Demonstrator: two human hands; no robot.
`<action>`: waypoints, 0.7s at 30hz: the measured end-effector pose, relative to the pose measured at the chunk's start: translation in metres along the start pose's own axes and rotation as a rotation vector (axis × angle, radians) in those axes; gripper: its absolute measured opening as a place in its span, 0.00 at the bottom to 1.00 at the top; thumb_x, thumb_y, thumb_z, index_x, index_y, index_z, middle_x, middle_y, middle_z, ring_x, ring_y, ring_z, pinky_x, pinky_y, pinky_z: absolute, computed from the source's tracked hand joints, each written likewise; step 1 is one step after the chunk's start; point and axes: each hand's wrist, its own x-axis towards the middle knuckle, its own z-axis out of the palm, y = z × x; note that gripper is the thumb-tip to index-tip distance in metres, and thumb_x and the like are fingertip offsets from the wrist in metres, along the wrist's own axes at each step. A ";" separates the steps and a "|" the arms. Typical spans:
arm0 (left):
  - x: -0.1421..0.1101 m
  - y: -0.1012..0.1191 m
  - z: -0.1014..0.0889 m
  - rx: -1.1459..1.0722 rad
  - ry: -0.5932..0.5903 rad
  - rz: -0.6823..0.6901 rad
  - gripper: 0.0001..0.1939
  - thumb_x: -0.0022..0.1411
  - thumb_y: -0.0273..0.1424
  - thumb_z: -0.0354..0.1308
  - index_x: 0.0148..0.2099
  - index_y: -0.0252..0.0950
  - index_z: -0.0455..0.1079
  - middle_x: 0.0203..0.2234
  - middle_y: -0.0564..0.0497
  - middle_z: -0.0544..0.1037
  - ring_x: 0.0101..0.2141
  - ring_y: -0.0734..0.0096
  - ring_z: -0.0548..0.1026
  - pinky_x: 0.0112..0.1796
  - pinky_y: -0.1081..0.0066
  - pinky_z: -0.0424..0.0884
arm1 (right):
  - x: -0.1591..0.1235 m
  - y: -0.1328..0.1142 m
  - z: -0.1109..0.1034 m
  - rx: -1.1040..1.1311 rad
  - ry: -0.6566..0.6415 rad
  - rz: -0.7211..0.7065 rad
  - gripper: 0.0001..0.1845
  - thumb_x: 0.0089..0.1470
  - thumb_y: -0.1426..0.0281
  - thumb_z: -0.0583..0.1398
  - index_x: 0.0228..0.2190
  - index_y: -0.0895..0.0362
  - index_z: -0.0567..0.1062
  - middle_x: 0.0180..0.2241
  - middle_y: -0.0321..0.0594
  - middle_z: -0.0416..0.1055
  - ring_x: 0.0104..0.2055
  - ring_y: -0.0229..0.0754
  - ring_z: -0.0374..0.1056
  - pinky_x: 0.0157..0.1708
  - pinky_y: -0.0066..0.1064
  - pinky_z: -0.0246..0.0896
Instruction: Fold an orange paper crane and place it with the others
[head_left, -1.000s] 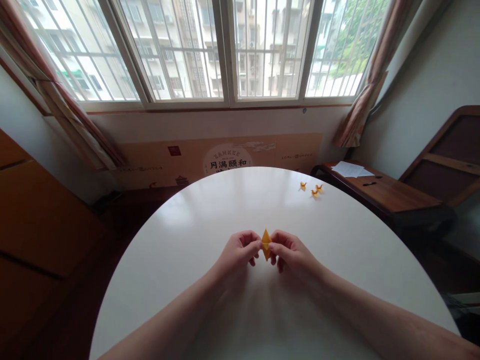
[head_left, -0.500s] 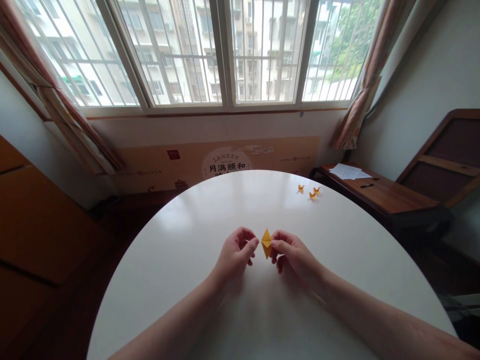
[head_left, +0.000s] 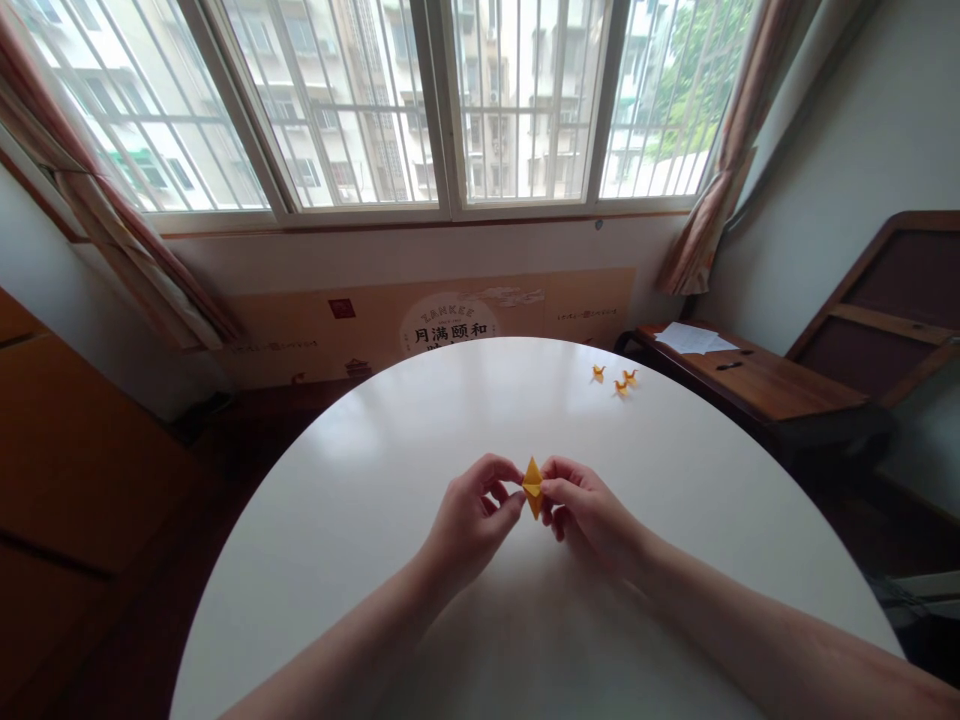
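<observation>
The right hand (head_left: 589,500) is pinching a small yellow folded paper (head_left: 532,488) by its right side, thumb nearer the viewer. The left hand (head_left: 472,505) is reaching to the opposite side, its thumb and index finger parted just beside the paper's left corner; whether they are touching it, I cannot tell. Between the hands, the paper is standing as a narrow diamond, its long axis running away from the person, with 1 point facing the window (head_left: 442,110) and 1 facing back. Both wrists are angling inward, the remaining fingers curling loosely. Beneath the hands a white round table (head_left: 300,530) is spreading out. Well beyond the right hand, 3 folded birds (head_left: 621,388) are sitting close together. Farther right, papers (head_left: 694,339) are lying on a wooden bench (head_left: 795,385).
</observation>
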 end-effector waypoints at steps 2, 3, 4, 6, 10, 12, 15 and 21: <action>0.000 0.000 0.000 -0.001 -0.009 0.004 0.05 0.58 0.26 0.58 0.38 0.35 0.70 0.29 0.52 0.76 0.27 0.75 0.71 0.24 0.78 0.66 | 0.000 0.000 0.000 -0.017 -0.004 0.000 0.12 0.43 0.62 0.61 0.25 0.57 0.66 0.21 0.34 0.68 0.22 0.33 0.61 0.18 0.22 0.54; 0.001 0.000 0.000 0.004 -0.014 0.002 0.05 0.57 0.25 0.58 0.38 0.35 0.71 0.28 0.52 0.76 0.26 0.75 0.71 0.24 0.78 0.66 | 0.000 0.001 0.000 -0.023 -0.004 -0.002 0.12 0.43 0.62 0.61 0.25 0.57 0.66 0.21 0.34 0.68 0.21 0.33 0.61 0.17 0.22 0.54; 0.001 0.000 0.000 0.015 -0.018 -0.002 0.05 0.57 0.24 0.57 0.37 0.35 0.72 0.27 0.52 0.76 0.26 0.75 0.72 0.25 0.78 0.66 | -0.001 0.001 0.000 -0.026 -0.004 -0.003 0.12 0.43 0.62 0.61 0.25 0.57 0.66 0.21 0.34 0.68 0.21 0.33 0.61 0.17 0.22 0.54; 0.002 0.001 0.000 0.045 -0.014 -0.014 0.07 0.55 0.23 0.57 0.36 0.35 0.74 0.26 0.52 0.77 0.26 0.75 0.72 0.25 0.77 0.66 | -0.001 0.002 0.000 -0.030 -0.007 -0.004 0.12 0.43 0.62 0.61 0.25 0.57 0.66 0.21 0.34 0.68 0.21 0.33 0.62 0.17 0.22 0.54; 0.004 0.000 -0.001 0.050 0.003 -0.021 0.08 0.56 0.24 0.57 0.36 0.35 0.77 0.28 0.51 0.79 0.27 0.74 0.72 0.26 0.77 0.67 | -0.001 0.004 0.000 -0.031 -0.034 -0.010 0.14 0.45 0.61 0.62 0.26 0.58 0.66 0.23 0.35 0.69 0.23 0.35 0.64 0.17 0.22 0.56; 0.004 -0.003 -0.001 0.030 0.010 -0.036 0.07 0.56 0.26 0.58 0.37 0.35 0.77 0.28 0.50 0.79 0.26 0.74 0.72 0.26 0.76 0.67 | 0.000 0.004 -0.001 -0.033 -0.051 -0.018 0.16 0.46 0.59 0.63 0.28 0.58 0.67 0.24 0.36 0.69 0.24 0.35 0.64 0.17 0.22 0.58; 0.004 -0.007 -0.002 0.005 0.027 -0.084 0.08 0.58 0.31 0.59 0.38 0.34 0.78 0.26 0.49 0.79 0.24 0.73 0.72 0.24 0.75 0.68 | 0.002 0.006 -0.003 -0.047 -0.075 -0.037 0.18 0.47 0.57 0.64 0.30 0.59 0.69 0.26 0.36 0.69 0.25 0.35 0.65 0.17 0.22 0.60; 0.005 -0.008 0.000 -0.039 0.031 -0.154 0.12 0.59 0.37 0.61 0.37 0.32 0.77 0.25 0.48 0.78 0.23 0.72 0.72 0.23 0.74 0.69 | 0.005 0.016 -0.007 -0.126 -0.122 -0.093 0.18 0.49 0.58 0.66 0.35 0.59 0.71 0.29 0.37 0.70 0.28 0.35 0.66 0.17 0.21 0.62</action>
